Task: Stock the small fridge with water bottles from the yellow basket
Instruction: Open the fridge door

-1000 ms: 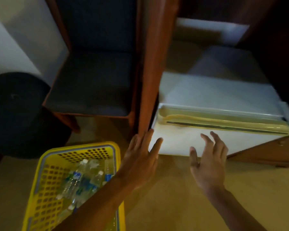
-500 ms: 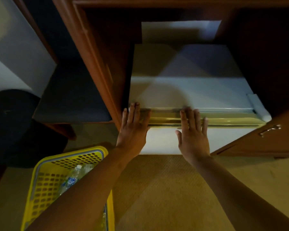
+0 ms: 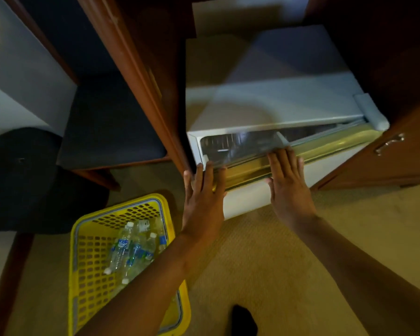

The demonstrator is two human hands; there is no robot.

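Note:
A small white fridge (image 3: 272, 100) stands inside a wooden cabinet. Its door (image 3: 325, 151) is swung a little way out at the left, hinged at the right, and the dim interior (image 3: 238, 146) shows through the gap. My left hand (image 3: 203, 192) grips the door's left top corner. My right hand (image 3: 289, 183) lies flat on the door's top edge, fingers together. The yellow basket (image 3: 92, 270) sits on the carpet at lower left, partly under my left forearm. Several clear water bottles (image 3: 129, 251) with blue labels lie in it.
The cabinet's wooden post (image 3: 141, 81) stands just left of the fridge, with a dark padded chair (image 3: 107, 127) beyond it. A round black object (image 3: 17, 178) sits at far left. The cabinet door with a metal handle (image 3: 390, 144) hangs at right. Tan carpet (image 3: 264, 263) lies below.
Both hands reached forward onto the top of the fridge door. The door has since swung partly out at its left side, showing the inside.

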